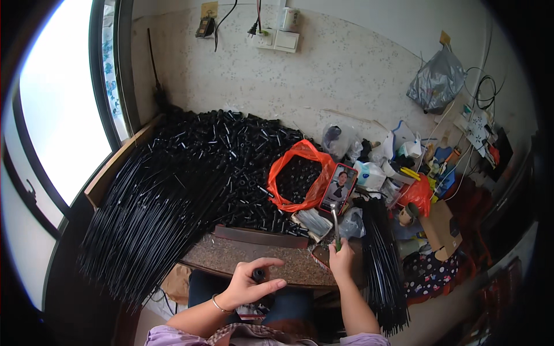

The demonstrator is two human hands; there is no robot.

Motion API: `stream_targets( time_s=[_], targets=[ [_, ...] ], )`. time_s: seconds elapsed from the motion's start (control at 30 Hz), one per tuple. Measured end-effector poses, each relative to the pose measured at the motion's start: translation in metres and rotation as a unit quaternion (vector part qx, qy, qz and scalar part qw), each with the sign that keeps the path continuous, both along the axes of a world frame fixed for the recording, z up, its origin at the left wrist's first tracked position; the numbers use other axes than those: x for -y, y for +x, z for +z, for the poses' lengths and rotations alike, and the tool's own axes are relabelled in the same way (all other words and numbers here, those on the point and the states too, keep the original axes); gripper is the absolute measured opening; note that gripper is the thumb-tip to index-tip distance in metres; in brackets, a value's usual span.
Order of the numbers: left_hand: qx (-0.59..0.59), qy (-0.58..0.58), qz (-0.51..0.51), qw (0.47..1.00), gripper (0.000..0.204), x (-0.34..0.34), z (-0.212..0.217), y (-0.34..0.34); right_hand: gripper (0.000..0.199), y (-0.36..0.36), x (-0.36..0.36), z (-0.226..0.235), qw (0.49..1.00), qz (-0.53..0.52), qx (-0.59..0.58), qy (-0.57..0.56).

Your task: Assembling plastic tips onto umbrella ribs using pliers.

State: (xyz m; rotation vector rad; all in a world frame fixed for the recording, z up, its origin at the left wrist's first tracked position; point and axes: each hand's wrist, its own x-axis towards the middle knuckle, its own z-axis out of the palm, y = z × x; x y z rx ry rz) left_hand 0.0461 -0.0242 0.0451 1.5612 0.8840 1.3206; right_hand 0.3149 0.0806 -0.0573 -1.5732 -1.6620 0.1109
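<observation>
Thumb and forefinger of the left hand [254, 282] stand wide apart at the near edge of the speckled table [228, 259], a short black cylindrical piece [258, 275] tucked in the grip between them. The right hand's fingers close around the green handle of a metal-shafted tool [336, 224], pointing away from the person.

Past the right fingers, the tool's tip overlaps the lower edge of a red-rimmed phone [339, 187] (its screen shows a person; whether they touch is unclear). Farther beyond and to the right of those fingers, a white pack [369, 175] carries blue print too small to read.

A low brown strip [259, 236] lies between the left fingers and a broad heap of black parts [225, 144]. An orange-red bag [276, 199], open and loaded with similar parts, sits beyond both sets of fingers. Black rods [133, 225] fan out well left of the left fingers; a second bundle [382, 254] hangs just right of the right ones, with a cardboard box [443, 230] farther right.
</observation>
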Motion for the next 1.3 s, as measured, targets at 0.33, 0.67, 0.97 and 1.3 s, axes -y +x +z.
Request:
stream_targets(
  time_s=[0.33, 0.67, 0.97, 1.3],
  targets=[
    [0.007, 0.049, 0.013, 0.999, 0.058, 0.015, 0.018, 0.020, 0.023, -0.116, 0.126, 0.102, 0.697, 0.322, -0.622, -0.152],
    [-0.006, 0.089, 0.055, 0.995, 0.064, 0.036, 0.017, 0.008, 0.025, -0.132, 0.147, 0.119, 0.733, 0.352, -0.573, -0.106],
    [-0.013, 0.096, 0.043, 0.994, 0.074, 0.034, 0.007, 0.005, 0.023, -0.139, 0.137, 0.107, 0.880, 0.364, -0.249, 0.178],
    [0.112, 0.059, 0.020, 0.992, 0.063, 0.033, 0.035, -0.036, 0.032, -0.104, 0.143, 0.135, 0.733, 0.367, -0.508, -0.266]
  ],
)
